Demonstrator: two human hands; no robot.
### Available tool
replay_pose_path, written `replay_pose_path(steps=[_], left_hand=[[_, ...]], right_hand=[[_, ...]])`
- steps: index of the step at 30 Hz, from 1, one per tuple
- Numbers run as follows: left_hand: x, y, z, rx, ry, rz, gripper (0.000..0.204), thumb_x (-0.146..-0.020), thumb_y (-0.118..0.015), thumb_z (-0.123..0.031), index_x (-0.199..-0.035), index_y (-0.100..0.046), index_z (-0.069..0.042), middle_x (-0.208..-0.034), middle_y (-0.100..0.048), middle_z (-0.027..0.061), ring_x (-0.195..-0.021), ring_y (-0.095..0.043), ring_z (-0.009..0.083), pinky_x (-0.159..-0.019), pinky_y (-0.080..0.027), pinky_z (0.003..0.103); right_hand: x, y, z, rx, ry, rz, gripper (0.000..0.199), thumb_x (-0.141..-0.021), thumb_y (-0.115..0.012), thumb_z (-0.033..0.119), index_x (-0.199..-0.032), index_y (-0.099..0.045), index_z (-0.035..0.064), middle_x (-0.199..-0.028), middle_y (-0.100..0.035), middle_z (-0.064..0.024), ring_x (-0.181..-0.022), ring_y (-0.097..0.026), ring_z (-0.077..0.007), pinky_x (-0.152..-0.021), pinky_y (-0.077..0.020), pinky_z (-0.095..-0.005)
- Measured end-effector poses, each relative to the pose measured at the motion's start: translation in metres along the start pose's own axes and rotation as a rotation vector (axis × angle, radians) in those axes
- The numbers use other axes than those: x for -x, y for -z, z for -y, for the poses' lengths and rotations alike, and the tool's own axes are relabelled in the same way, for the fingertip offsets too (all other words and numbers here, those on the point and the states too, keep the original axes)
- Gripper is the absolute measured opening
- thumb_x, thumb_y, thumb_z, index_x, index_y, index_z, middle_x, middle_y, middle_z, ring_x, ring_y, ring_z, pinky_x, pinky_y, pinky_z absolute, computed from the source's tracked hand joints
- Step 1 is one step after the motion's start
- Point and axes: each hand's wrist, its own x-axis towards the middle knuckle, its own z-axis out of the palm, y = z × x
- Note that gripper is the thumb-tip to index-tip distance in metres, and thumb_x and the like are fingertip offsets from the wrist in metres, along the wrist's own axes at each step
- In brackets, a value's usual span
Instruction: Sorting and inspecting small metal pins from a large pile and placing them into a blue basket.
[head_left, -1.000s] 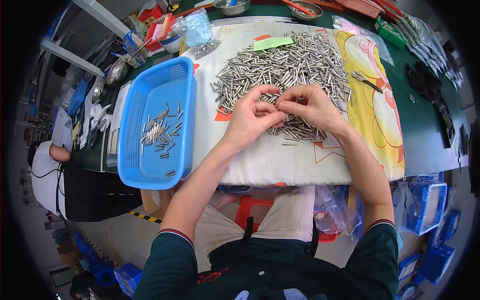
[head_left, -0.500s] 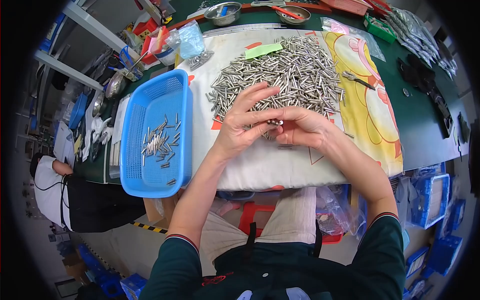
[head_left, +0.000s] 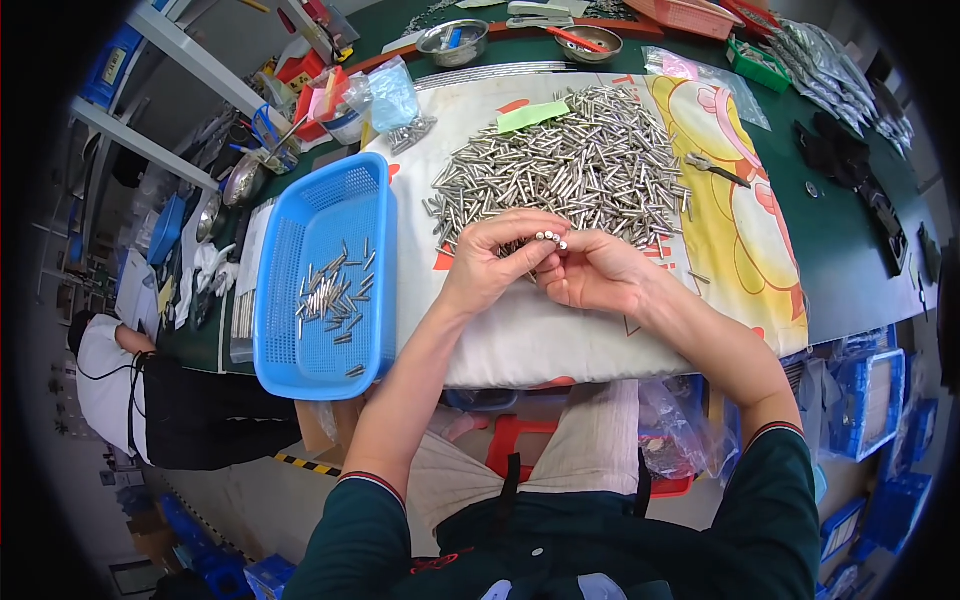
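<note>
A small bundle of short metal pins [head_left: 550, 239] is gripped in my left hand [head_left: 488, 262], their round ends showing side by side. My right hand [head_left: 602, 272] meets it there, its bent fingers closed at the same pins. Part of the bundle is hidden behind my fingers. Just beyond both hands spreads a big heap of loose metal pins [head_left: 580, 160] on a pale printed cloth [head_left: 480, 345]. To the left stands a blue plastic basket [head_left: 388, 270] with a smaller scatter of pins [head_left: 335, 290] on its bottom.
A green slip of paper [head_left: 532, 116] lies on the heap. Pliers [head_left: 716, 169] rest on the cloth's yellow part. Metal bowls [head_left: 452, 42], a green tray [head_left: 758, 65] and bagged parts [head_left: 410, 133] stand farther back. Another person [head_left: 110, 385] is at the far left.
My left fingers, spread before, have curled in around the pins. The two hands are closer together, and more pin ends show between them. The whole view has shifted slightly.
</note>
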Motion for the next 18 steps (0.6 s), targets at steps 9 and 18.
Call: replay_pose_path(steps=[9,18], left_hand=[[0.0011,-0.0017,-0.0023,0.043,0.079,-0.017,0.016,-0.078,-0.061,-0.001,-0.092,-0.068,-0.001,-0.096,-0.066,0.0114,-0.089,-0.062,0.0173,-0.080,-0.048,0.028],[0.0012,0.0008,-0.0026,0.039,0.091,-0.004,0.016,-0.080,-0.059,-0.003,-0.094,-0.067,-0.001,-0.098,-0.065,0.0112,-0.090,-0.061,0.0171,-0.080,-0.048,0.028]], right_hand=[[-0.0030,0.0063,0.0009,-0.046,-0.035,0.000,0.003,-0.085,-0.050,0.004,-0.084,-0.052,0.0022,-0.073,-0.050,-0.0044,-0.063,-0.048,-0.0122,-0.057,-0.0459,-0.0250],[-0.0054,0.0067,0.0023,-0.078,-0.049,0.005,0.003,-0.085,-0.050,0.004,-0.084,-0.052,0.0017,-0.073,-0.051,-0.0051,-0.063,-0.049,-0.0127,-0.057,-0.0466,-0.0250]])
